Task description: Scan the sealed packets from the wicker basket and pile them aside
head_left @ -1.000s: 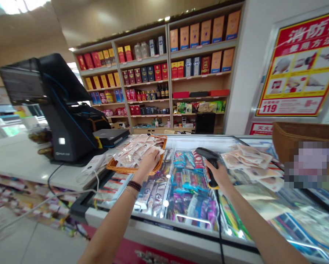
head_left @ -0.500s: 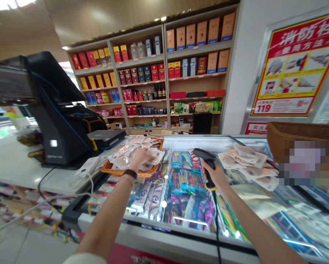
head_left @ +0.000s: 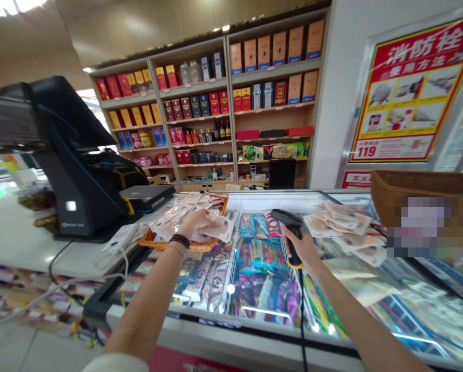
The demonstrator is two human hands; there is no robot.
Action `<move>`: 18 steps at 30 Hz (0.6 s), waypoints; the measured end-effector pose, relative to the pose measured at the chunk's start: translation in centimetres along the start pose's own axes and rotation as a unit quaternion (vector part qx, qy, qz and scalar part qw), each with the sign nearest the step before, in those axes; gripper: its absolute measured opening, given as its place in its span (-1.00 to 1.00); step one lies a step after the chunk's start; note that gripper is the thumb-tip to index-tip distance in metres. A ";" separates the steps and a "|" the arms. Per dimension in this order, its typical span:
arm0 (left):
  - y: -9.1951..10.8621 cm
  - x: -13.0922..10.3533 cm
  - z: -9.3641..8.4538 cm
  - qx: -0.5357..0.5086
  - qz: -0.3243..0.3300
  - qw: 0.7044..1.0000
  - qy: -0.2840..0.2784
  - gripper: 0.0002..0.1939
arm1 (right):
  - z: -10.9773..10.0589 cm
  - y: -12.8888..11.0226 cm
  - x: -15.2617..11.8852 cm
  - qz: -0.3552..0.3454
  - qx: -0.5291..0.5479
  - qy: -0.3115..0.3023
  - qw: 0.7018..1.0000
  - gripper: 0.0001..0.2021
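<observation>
My left hand is closed on a small flat packet at the right side of an orange wicker basket. Other clear-and-pinkish packets fill that basket, heaped above its rim. My right hand grips a black barcode scanner by its handle, its head pointing left. From the handle a black cable runs down over the freezer's front edge. To the right of the scanner, a loose pile of similar packets lies on the glass top.
Beneath both hands is a glass-topped freezer with bagged ice treats. A black checkout terminal and a white cable are on the left counter. A brown basket stands at right. Shelves of boxes line the back.
The packet in my left hand has come out slightly to the right and now shows more of its face. My right hand keeps the scanner in nearly the same place. The view has shifted a little.
</observation>
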State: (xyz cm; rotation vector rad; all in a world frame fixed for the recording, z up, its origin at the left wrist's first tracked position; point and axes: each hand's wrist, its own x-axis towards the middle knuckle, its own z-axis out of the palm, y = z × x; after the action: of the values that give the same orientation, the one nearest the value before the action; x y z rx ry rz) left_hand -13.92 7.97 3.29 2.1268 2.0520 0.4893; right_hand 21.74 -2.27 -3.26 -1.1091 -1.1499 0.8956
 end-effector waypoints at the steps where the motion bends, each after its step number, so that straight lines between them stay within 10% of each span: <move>1: 0.4 -0.1 0.0 0.000 0.012 1.000 -0.006 -0.69 | 0.0 0.0 0.0 0.010 0.004 -0.004 1.000 -0.50; 6: 4.8 -0.6 0.5 0.017 0.072 0.997 0.032 -0.81 | -0.2 0.1 0.0 0.024 0.023 -0.005 0.999 -0.50; 10: 9.4 -0.9 3.1 -0.182 0.063 0.978 0.082 -0.85 | -0.3 0.1 0.0 0.022 0.034 -0.001 0.999 -0.51; 18: 14.0 -1.8 13.4 -0.626 0.038 0.778 0.039 -0.53 | -0.6 0.2 -0.1 -0.001 0.021 -0.014 1.000 -0.47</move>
State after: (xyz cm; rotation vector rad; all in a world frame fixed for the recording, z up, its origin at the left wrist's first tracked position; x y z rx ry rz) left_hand 3.69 6.99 -4.95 1.2883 0.9957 1.4339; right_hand 22.28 -2.40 -3.52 -1.0636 -1.1502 0.9324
